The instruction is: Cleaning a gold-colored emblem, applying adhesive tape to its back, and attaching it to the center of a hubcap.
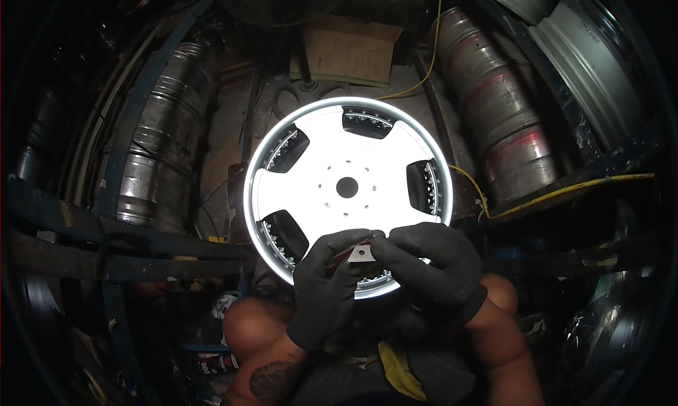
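Both of my hands wear dark grey gloves and meet over the near rim of a bright white-faced wheel rim (296, 194). My left hand (328, 279) is closed around a small flat metal piece (361, 253), light-coloured, roughly trapezoid, with one hole. A dark red edge shows beside it, between thumb and forefinger; what it belongs to is mostly hidden. My right hand (438, 268) pinches the same piece at its right end, fingertips close to those of the left. Windows between the wheel's broad spokes show rows of small bolts, and a dark hole marks its centre.
Silver wheel barrels (159, 144) lie in a rack on the left. More barrels (494, 95), some red-marked, line the right. A yellow hose (565, 190) runs along the right side. Cardboard (349, 49) stands behind the wheel. A yellow cloth (400, 371) is at my lap.
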